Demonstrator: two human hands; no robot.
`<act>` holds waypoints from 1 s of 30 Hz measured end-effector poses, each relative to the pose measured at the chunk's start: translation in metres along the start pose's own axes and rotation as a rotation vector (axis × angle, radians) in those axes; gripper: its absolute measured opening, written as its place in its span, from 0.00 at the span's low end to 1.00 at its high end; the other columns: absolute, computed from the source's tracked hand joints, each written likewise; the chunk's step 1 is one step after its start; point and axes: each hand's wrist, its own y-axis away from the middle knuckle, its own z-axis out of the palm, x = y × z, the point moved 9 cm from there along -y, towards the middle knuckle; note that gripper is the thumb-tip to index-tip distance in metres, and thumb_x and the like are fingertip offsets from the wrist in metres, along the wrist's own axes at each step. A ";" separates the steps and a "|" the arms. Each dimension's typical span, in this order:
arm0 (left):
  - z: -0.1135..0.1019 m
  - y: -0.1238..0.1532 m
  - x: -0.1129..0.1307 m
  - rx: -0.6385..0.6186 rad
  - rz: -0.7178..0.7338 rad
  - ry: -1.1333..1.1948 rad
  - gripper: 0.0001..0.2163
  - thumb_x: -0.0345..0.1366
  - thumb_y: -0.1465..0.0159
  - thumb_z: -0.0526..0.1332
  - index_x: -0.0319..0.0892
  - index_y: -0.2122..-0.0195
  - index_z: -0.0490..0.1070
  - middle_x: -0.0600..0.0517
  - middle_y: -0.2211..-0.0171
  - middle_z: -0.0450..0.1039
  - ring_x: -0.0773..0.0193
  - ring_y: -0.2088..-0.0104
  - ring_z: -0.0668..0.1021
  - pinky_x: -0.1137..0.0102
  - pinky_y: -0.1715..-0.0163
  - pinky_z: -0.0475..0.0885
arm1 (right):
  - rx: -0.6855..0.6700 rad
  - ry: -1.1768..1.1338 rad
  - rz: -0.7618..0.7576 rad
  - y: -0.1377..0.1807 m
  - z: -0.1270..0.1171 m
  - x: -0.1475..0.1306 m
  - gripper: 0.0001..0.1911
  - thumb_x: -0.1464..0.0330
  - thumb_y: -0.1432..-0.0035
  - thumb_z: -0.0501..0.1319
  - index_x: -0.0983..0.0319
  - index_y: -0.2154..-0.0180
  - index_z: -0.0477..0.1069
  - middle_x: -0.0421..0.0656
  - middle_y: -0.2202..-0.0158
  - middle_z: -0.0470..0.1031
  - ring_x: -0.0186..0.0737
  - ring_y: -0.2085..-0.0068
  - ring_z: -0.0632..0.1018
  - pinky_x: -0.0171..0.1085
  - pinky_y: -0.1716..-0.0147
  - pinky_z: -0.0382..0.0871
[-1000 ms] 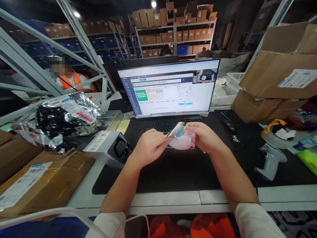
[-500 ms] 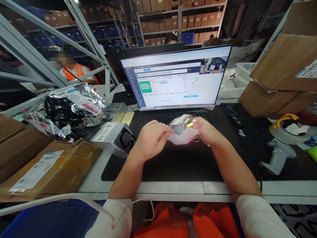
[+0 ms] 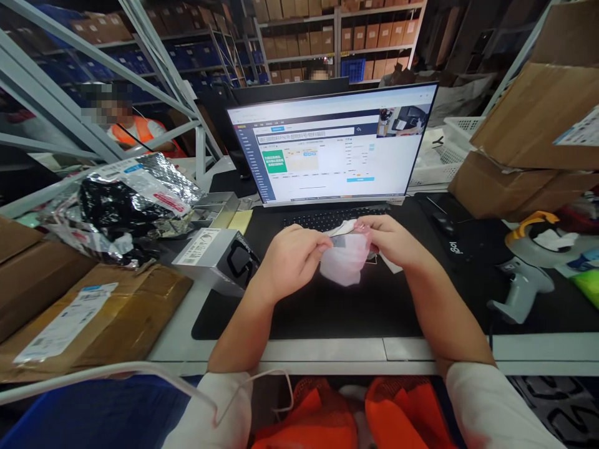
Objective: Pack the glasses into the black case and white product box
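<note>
From my end I see the pale, filmy wrapper (image 3: 345,262) between the two hands, above the black mat (image 3: 327,318) and just on the near side of the keyboard (image 3: 309,220). The left hand (image 3: 297,259) is drawn nearly closed, thumb and fingers pinching the wrapper's upper left corner. The right hand (image 3: 390,240) pinches its upper right side, fingers curled in close. The top edge runs from hand to hand, rising slightly to the right, and the loose end hangs down toward the wearer; it is too crumpled for me to read a long axis. A grey patch shows beside the left fingertips, inside or behind the film, I cannot tell which. The grey box (image 3: 218,262) stands beside the left forearm.
</note>
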 end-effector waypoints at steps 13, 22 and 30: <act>-0.029 0.025 -0.030 0.465 -0.235 0.105 0.06 0.37 0.27 0.57 0.44 0.58 0.72 0.53 0.66 0.77 0.65 0.69 0.78 0.70 0.67 0.72 | 0.066 -0.280 -0.277 -0.003 -0.009 -0.009 0.30 0.36 0.44 0.60 0.57 0.62 0.73 0.41 0.67 0.74 0.38 0.67 0.74 0.36 0.65 0.69; 0.020 0.000 -0.020 0.136 -0.107 0.347 0.08 0.32 0.29 0.56 0.43 0.63 0.74 0.49 0.63 0.76 0.62 0.59 0.78 0.68 0.58 0.75 | -0.306 0.099 -0.293 -0.001 0.072 0.006 0.33 0.41 0.41 0.63 0.64 0.53 0.72 0.46 0.57 0.76 0.43 0.57 0.75 0.42 0.55 0.72; 0.052 0.008 -0.069 0.094 -0.372 0.440 0.11 0.38 0.29 0.59 0.43 0.49 0.75 0.46 0.50 0.78 0.58 0.49 0.78 0.64 0.49 0.73 | -0.131 0.058 -0.204 0.004 -0.015 -0.019 0.19 0.52 0.36 0.64 0.60 0.60 0.82 0.46 0.52 0.82 0.47 0.49 0.79 0.43 0.46 0.71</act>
